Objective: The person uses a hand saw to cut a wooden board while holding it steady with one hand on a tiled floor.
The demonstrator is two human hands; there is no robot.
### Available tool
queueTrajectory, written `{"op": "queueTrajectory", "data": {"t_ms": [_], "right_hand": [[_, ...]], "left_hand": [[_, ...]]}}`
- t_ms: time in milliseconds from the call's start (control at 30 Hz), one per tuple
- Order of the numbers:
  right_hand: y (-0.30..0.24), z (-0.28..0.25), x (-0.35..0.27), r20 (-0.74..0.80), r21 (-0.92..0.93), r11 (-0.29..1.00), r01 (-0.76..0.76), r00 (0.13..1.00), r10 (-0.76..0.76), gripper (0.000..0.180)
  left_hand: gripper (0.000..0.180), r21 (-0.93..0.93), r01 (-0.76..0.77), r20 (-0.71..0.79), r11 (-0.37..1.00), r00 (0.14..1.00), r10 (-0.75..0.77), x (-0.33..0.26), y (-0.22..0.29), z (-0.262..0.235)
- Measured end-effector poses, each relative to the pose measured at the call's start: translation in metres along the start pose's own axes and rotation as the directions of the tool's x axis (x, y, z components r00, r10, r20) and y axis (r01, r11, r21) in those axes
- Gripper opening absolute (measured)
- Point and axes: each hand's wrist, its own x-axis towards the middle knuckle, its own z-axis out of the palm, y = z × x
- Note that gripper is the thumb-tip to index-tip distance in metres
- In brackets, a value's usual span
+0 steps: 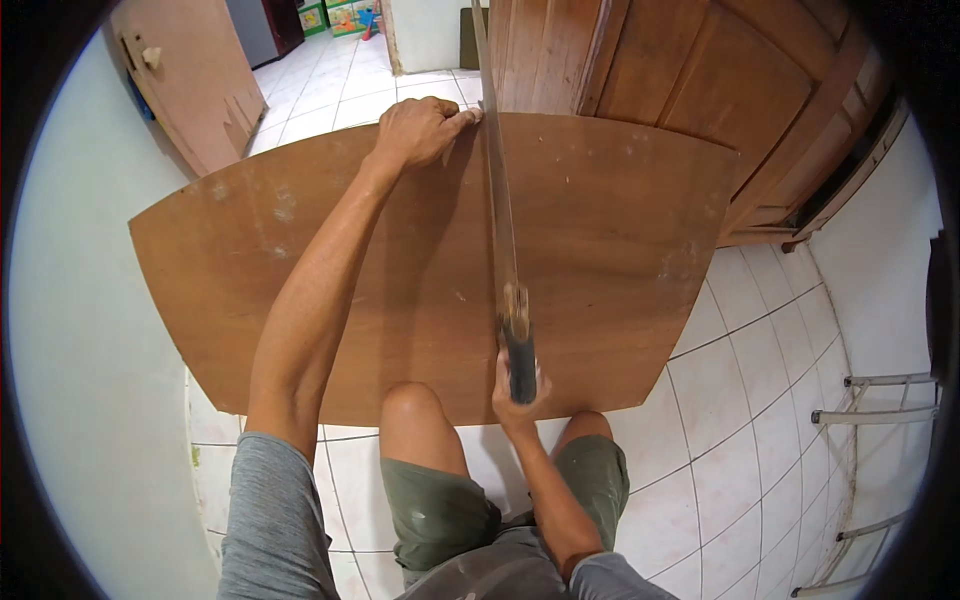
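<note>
A large brown wooden panel (600, 250) lies in front of me, its far edge curved. My right hand (520, 395) is closed around the dark handle of a handsaw (502, 220), low over the panel's near middle. From the handle, the long thin blade runs away from me and past the far edge. At that far edge, just left of the blade, my left hand (420, 132) grips the panel with curled fingers. Its thumb side points toward the blade, close to it. Some fingers are hidden behind the edge. My left knee is against the panel's near side.
White tiled floor (740, 350) surrounds the panel. Wooden furniture with panelled doors (700, 80) stands beyond it at the far right. A worn door (190, 85) stands at the far left. Metal rack bars (880, 415) project by the right wall.
</note>
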Motion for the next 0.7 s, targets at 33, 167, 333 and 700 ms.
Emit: {"op": "queueTrajectory", "data": {"t_ms": [33, 167, 333, 700], "right_hand": [[0.000, -0.001, -0.002, 0.005, -0.005, 1.000, 0.006, 1.000, -0.006, 0.014], [-0.010, 0.005, 0.015, -0.037, -0.046, 0.996, -0.077, 0.996, 0.075, 0.015], [-0.004, 0.011, 0.011, -0.151, -0.308, 0.941, 0.140, 0.969, -0.194, 0.014], [-0.017, 0.023, 0.007, -0.100, -0.097, 0.992, -0.086, 0.992, 0.076, 0.012]], "left_hand": [[0.057, -0.008, 0.004, -0.005, 1.000, 1.000, -0.004, 0.001, -0.001, -0.001], [0.057, -0.006, -0.015, -0.018, 1.000, 1.000, 0.015, 0.001, -0.002, 0.002], [0.058, 0.002, -0.017, -0.028, 1.000, 0.999, 0.017, 0.002, 0.000, -0.001], [0.056, -0.004, -0.020, -0.063, 1.000, 0.998, 0.020, 0.004, -0.003, 0.003]]}}
